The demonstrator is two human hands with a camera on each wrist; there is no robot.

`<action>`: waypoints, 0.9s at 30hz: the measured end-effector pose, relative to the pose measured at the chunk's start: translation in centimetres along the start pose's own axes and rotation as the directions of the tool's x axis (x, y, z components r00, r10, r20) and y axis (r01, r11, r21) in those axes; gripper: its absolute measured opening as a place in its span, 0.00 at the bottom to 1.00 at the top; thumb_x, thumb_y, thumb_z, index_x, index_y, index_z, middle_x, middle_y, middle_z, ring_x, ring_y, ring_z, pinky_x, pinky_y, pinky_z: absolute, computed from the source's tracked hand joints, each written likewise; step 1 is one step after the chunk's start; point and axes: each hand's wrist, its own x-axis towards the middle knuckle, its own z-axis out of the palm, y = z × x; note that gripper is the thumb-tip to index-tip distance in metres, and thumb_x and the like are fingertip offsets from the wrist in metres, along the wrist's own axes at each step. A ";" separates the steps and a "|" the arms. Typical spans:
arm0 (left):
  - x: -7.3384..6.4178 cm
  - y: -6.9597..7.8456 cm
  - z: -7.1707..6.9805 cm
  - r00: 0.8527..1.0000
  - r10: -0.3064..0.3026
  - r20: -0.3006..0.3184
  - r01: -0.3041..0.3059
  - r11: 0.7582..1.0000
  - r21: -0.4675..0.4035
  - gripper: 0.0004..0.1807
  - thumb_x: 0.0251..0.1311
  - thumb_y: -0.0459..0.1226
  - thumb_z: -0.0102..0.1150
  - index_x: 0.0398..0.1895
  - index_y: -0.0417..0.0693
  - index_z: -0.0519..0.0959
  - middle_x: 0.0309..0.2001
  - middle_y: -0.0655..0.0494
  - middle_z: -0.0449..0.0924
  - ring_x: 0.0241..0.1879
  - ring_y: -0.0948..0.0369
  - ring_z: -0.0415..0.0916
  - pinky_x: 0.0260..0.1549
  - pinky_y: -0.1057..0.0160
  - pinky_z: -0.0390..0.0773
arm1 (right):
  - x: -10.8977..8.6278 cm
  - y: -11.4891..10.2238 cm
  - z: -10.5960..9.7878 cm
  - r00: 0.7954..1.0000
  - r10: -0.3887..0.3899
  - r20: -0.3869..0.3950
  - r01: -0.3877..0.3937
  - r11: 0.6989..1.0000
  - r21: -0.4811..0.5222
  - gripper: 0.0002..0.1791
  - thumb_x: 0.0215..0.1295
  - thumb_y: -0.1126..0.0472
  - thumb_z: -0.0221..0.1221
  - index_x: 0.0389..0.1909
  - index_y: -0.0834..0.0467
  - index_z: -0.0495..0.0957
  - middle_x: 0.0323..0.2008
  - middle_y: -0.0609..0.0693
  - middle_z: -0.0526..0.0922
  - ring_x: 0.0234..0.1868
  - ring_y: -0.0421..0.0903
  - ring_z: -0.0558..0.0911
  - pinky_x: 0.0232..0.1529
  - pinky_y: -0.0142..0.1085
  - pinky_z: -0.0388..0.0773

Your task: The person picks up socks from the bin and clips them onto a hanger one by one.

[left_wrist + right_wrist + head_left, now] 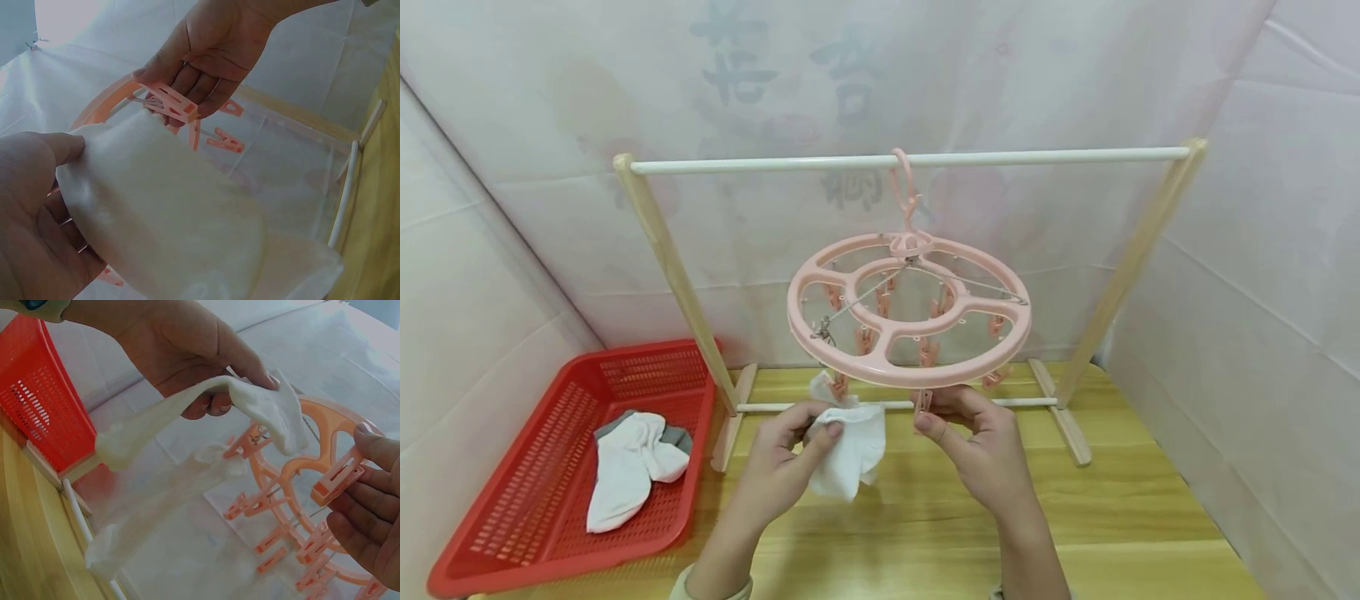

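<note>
My left hand (778, 471) pinches a white sock (853, 454) near its upper edge, in front of the round pink clip hanger (1020, 333). In the right wrist view this sock (269, 412) drapes down from the left fingers. With thumb and fingers my right hand (988, 450) pinches a pink clothespin (923, 401) hanging from the near rim. The left wrist view shows that clothespin (169, 100) close by the sock's upper edge. Behind the held sock, another white sock (169, 500) hangs from a clip (250, 442); the head view mostly hides it.
A wooden rack with a white top rod (760, 165) carries the hanger by its hook (904, 179). Several other pink clips (928, 352) dangle from the hanger. At the left, a red basket (482, 571) holds white socks (625, 475) with grey parts. Fabric walls surround the wooden table (1120, 500).
</note>
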 end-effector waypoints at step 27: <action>0.9 -0.9 3.0 0.998 0.048 0.036 -0.047 0.998 -0.034 0.10 0.67 0.27 0.57 0.48 0.44 0.78 0.41 0.50 0.84 0.35 0.64 0.80 0.34 0.65 0.80 | 0.2 0.3 0.4 0.999 -0.033 -0.034 0.038 0.989 0.142 0.10 0.70 0.74 0.54 0.48 0.67 0.78 0.41 0.61 0.85 0.37 0.43 0.84 0.38 0.34 0.83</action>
